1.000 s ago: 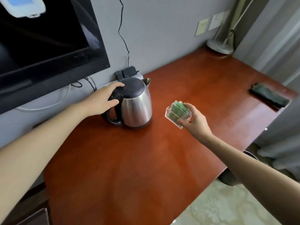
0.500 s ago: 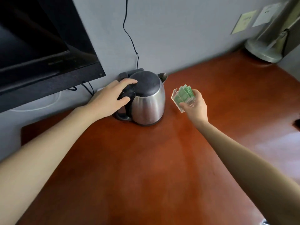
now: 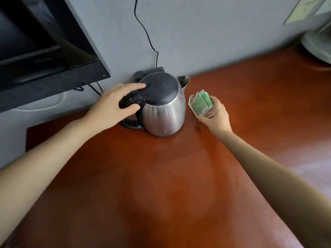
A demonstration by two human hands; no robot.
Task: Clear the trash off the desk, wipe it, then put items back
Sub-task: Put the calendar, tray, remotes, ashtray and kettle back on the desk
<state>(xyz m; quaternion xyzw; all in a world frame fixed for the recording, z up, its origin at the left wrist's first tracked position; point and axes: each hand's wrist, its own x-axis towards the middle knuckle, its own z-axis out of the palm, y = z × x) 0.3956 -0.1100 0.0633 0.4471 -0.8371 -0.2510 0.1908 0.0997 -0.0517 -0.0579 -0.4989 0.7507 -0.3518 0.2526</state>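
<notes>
Likely put-back phase: no trash visible on desk (image 3: 161,185), left hand (image 3: 114,106) grips kettle (image 3: 164,111) by its handle at desk's 12 o'clock, right hand (image 3: 217,115) holds sachet holder (image 3: 200,103) at kettle's 3 o'clock, not yet placed.

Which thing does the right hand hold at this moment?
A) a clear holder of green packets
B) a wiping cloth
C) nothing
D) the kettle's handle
A: the right hand grips the clear holder of green packets just right of the kettle, while the left hand holds the kettle by its handle.
</notes>
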